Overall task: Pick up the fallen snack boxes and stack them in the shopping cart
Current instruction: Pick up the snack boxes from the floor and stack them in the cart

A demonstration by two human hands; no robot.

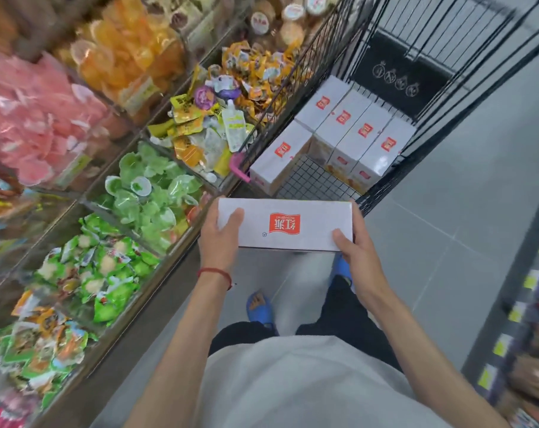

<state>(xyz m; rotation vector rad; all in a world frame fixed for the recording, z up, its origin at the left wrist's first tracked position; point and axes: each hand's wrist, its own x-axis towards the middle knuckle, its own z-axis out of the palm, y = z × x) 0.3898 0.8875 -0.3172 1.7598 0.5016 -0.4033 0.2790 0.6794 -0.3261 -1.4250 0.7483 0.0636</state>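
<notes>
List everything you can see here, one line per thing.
held box: one, white with red logo, nearest the camera.
boxes in cart: five, white with red logos, four side by side, one at their left.
shopping cart: one, black wire, ahead.
packaged snacks: many, pink, orange, green and yellow, in bins on the left.
floor: grey tiles.
slippers: two, blue, on the feet.
bracelet: one, red, left wrist.
left hand: grips the held box's left end.
right hand: grips its right end.

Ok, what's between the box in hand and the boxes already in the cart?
Head view: only bare wire mesh of the shopping cart shows between the held snack box and the boxes in the cart.
</notes>
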